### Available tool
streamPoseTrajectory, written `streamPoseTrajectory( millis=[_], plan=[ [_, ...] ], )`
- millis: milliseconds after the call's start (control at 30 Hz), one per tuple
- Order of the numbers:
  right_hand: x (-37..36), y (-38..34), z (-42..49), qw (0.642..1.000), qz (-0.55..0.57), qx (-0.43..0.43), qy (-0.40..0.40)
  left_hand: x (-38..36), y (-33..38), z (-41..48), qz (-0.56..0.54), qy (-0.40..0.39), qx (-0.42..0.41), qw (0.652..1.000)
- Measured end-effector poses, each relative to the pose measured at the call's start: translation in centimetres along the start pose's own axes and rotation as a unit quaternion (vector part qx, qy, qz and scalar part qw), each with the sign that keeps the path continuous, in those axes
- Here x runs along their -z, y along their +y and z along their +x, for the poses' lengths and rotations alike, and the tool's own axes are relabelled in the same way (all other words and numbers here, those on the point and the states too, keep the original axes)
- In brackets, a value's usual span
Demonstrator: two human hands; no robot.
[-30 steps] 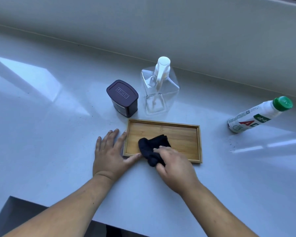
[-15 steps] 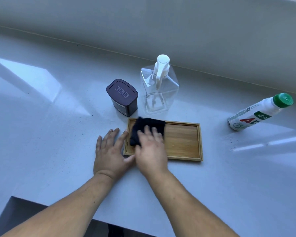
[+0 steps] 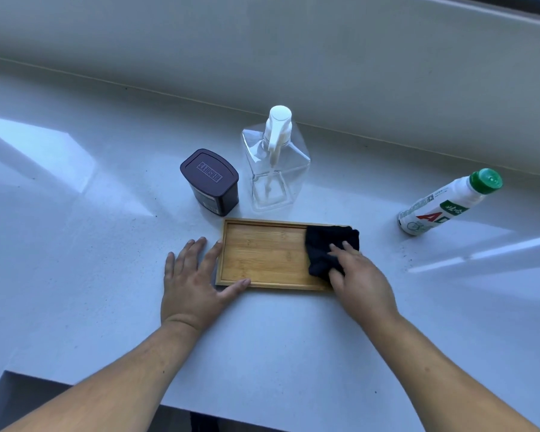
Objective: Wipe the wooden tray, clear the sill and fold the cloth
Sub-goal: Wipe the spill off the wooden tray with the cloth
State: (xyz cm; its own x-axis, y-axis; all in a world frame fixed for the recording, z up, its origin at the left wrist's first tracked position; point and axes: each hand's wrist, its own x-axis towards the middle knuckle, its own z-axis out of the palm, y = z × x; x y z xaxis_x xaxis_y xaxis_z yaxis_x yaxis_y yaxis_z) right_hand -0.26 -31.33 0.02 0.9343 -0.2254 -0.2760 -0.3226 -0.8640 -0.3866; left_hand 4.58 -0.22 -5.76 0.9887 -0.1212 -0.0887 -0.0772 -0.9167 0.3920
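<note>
The right hand (image 3: 360, 275) is down on the dark cloth (image 3: 326, 247), fingers spread over it and pressing it into the right end of the wooden tray (image 3: 262, 254). The cloth is bunched, soft and floppy by the look of it, so it takes whatever shape the palm gives it; a flat press from above seems the right hold for wiping, a pinch at the corners better later for folding. The left hand (image 3: 194, 275) lies flat and open on the white sill (image 3: 75, 244) at the tray's left end, index finger along the short rim and thumb against the near rim, gripping nothing, just bracing. That makes sense: the tray looks light, stiff and shallow, and the sill is glossy, so I'd expect it to skate sideways without that brace. To lift it, the long rims offer the best purchase.

Behind the tray stand a dark tin (image 3: 211, 182) and a clear pump bottle (image 3: 275, 169), close together and near the tray's far edge. The bottle looks nearly empty, so probably light and easy to tip. Off to the right, well apart, stands a white bottle with a green cap (image 3: 446, 204). Wiping is under way; clearing and folding are not yet done.
</note>
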Motion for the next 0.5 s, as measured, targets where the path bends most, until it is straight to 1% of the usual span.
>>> streamPoseTrajectory(
  millis=[33,100,167,267,300,367,433,467,500],
  plan=[
    [0.5,-0.5,-0.5,0.999,0.037,-0.016,0.027,0.0,0.0,0.0,0.002,-0.001,0.000,1.000],
    [1.6,-2.1,-1.9,0.993,0.074,0.002,0.096,0.0,0.0,0.0,0.006,0.000,-0.001,1.000],
    [2.0,-3.8,-4.3,0.988,0.060,0.042,0.137,-0.1,-0.1,0.0,0.017,0.001,-0.006,1.000],
    [-0.3,-5.9,-9.3,0.981,-0.007,0.113,0.160,0.1,0.0,-0.1,0.028,-0.005,-0.005,1.000],
    [-1.6,-6.6,-10.9,0.982,-0.024,0.136,0.131,0.2,0.1,-0.1,0.029,-0.009,-0.001,1.000],
    [-4.0,-7.8,-13.0,0.987,-0.021,0.157,-0.024,0.5,0.4,-0.1,0.025,-0.019,0.006,0.999],
    [-5.6,-8.3,-14.3,0.973,-0.030,0.151,-0.174,1.0,0.5,-0.3,0.013,-0.034,0.010,0.999],
    [-5.9,-8.0,-14.7,0.964,-0.039,0.158,-0.209,1.3,0.6,-0.3,0.003,-0.042,0.010,0.999],
    [-5.8,-7.6,-14.9,0.960,-0.029,0.170,-0.220,1.7,0.6,-0.2,-0.007,-0.051,0.010,0.999]
  ],
)
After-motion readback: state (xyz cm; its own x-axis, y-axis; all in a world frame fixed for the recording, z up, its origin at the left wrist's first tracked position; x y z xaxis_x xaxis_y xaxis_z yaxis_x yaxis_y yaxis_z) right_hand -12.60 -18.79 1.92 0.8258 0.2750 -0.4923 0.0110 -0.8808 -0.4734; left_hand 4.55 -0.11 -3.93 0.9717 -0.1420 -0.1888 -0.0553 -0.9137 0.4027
